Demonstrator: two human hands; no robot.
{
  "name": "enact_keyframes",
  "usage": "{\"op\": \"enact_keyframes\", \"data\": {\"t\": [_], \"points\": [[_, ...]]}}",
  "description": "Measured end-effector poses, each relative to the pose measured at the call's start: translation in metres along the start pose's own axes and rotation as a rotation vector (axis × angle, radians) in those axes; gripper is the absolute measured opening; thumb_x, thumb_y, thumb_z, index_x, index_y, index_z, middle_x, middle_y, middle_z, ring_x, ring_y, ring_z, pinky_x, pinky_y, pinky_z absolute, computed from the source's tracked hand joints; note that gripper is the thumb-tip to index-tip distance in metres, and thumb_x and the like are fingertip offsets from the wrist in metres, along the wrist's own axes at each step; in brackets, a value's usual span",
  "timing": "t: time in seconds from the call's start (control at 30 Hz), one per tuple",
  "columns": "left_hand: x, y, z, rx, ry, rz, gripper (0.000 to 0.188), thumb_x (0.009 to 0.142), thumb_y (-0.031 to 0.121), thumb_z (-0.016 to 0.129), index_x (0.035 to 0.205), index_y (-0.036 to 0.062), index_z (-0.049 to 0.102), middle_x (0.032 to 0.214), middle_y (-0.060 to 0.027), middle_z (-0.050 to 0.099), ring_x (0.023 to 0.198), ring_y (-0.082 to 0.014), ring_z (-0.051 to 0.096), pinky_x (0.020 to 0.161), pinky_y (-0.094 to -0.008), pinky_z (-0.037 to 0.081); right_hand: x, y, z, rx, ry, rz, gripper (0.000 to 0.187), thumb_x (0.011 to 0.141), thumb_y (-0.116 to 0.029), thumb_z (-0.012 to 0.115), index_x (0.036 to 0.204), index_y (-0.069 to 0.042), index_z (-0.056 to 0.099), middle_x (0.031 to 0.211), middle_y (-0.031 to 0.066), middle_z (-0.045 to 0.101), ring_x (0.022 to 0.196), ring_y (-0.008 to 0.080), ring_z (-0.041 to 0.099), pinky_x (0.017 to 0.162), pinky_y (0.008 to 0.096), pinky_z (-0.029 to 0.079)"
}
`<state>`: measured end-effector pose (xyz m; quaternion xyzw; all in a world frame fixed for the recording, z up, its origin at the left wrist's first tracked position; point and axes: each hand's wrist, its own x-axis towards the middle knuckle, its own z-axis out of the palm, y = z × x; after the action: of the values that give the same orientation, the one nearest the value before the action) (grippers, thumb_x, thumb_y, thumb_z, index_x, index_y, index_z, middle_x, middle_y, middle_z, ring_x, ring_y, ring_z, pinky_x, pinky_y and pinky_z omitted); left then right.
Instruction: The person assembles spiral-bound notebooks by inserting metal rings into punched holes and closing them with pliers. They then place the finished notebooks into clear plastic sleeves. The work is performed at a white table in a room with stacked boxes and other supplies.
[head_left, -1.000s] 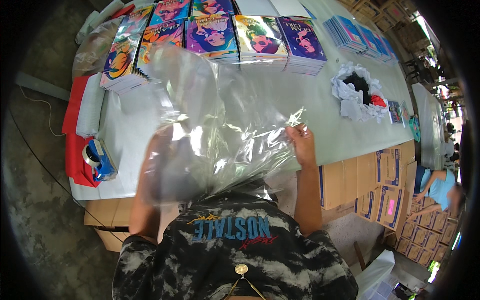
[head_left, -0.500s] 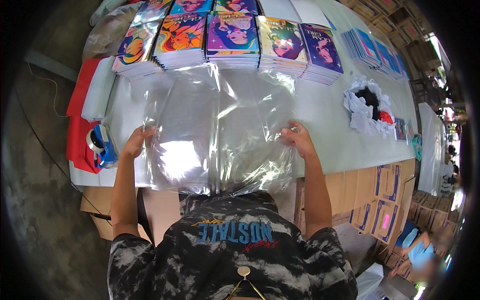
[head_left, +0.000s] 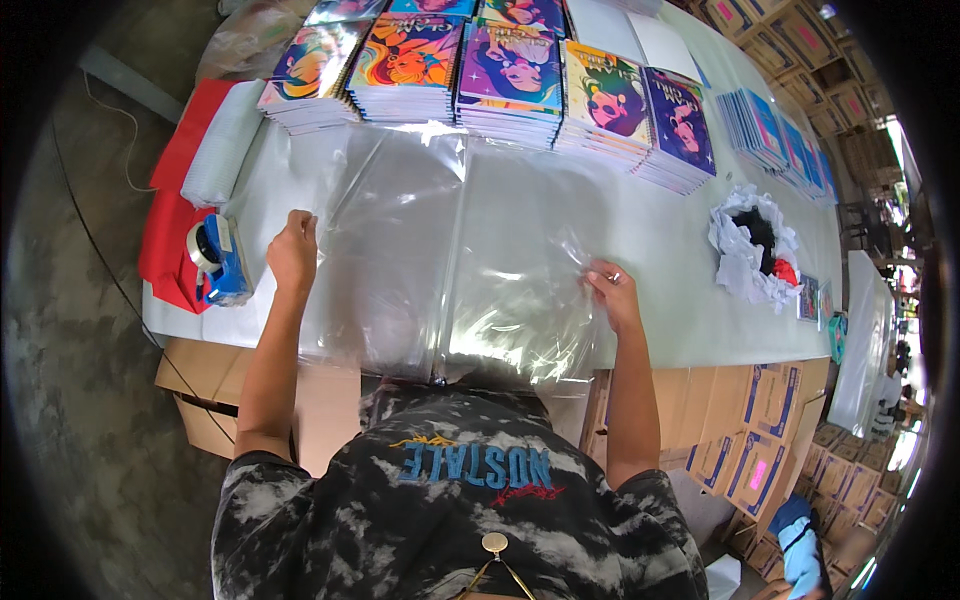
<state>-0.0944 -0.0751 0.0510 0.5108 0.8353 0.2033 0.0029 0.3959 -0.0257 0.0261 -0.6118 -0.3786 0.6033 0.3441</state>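
Observation:
A wide clear plastic sheet lies spread over the near middle of the white table, its front edge hanging toward my body. It is creased and glossy, with a line running down its middle. My left hand is closed in a pinch at the sheet's left edge; the film between its fingers is hard to see. At the right edge, my right hand pinches the plastic between thumb and fingers, pulling up a small crinkle. The far edge of the sheet reaches the stacks of spiral-bound notebooks.
A blue tape dispenser stands at the left beside red material and a white roll. On the right are blue-covered books and crumpled white paper around something black and red. Cardboard boxes stand below the table; another person is at lower right.
My left hand has moved up and closed more tightly. The raised plastic has settled flatter on the table. My right hand has dropped slightly, still pinching the edge. The view has shifted a little.

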Motion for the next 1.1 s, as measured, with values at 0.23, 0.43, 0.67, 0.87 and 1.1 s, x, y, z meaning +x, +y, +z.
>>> {"op": "enact_keyframes", "data": {"t": [0.23,0.43,0.67,0.87,1.1], "points": [[-0.008,0.006,-0.021,-0.248,0.030,-0.041,0.023,0.090,0.026,0.052,0.088,0.0050,0.061,0.084,-0.0102,0.064,0.070,-0.0231,0.063,0.062,-0.0329,0.048,-0.020,-0.010,0.037,-0.329,0.572,-0.577,0.035,0.080,-0.003,0.060,0.115,-0.003,0.055,0.109,0.0129,0.059,0.101,0.0188,0.056,0.076,0.0279,0.046],[-0.014,0.047,-0.049,-0.913,-0.320,-0.226,0.027,0.096,0.026,0.044,0.094,0.0009,0.054,0.084,-0.0069,0.065,0.072,-0.0136,0.063,0.061,-0.0246,0.046,-0.045,-0.036,0.123,-0.050,-0.168,-0.403,0.043,0.085,-0.016,0.061,0.124,-0.004,0.049,0.117,0.0124,0.055,0.107,0.0183,0.052,0.084,0.0304,0.045],[-0.048,0.101,-0.055,-1.123,-0.492,-0.140,0.022,0.095,0.024,0.047,0.092,0.0037,0.055,0.077,-0.0041,0.062,0.065,-0.0115,0.058,0.058,-0.0232,0.045,-0.067,-0.062,0.245,0.294,-0.527,-0.050,0.039,0.085,-0.017,0.063,0.116,0.004,0.052,0.108,0.0134,0.059,0.089,0.0145,0.059,0.074,0.0268,0.051],[-0.024,0.068,-0.049,-0.697,-0.062,-0.163,0.020,0.091,0.018,0.052,0.089,-0.0006,0.059,0.062,-0.0076,0.055,0.055,-0.0118,0.049,0.054,-0.0276,0.041,-0.051,-0.064,0.193,0.246,-0.342,-0.168,0.020,0.082,-0.012,0.064,0.098,0.000,0.062,0.081,0.0066,0.065,0.066,0.0111,0.059,0.062,0.0249,0.050],[-0.008,-0.023,0.000,-0.440,0.007,-0.275,0.031,0.088,0.032,0.056,0.092,0.0020,0.060,0.065,-0.0098,0.058,0.056,-0.0186,0.051,0.056,-0.0307,0.042,-0.022,-0.033,0.059,-0.039,-0.003,-0.214,0.018,0.084,-0.011,0.061,0.097,0.002,0.061,0.078,0.0058,0.063,0.064,0.0100,0.057,0.057,0.0227,0.045]]}}
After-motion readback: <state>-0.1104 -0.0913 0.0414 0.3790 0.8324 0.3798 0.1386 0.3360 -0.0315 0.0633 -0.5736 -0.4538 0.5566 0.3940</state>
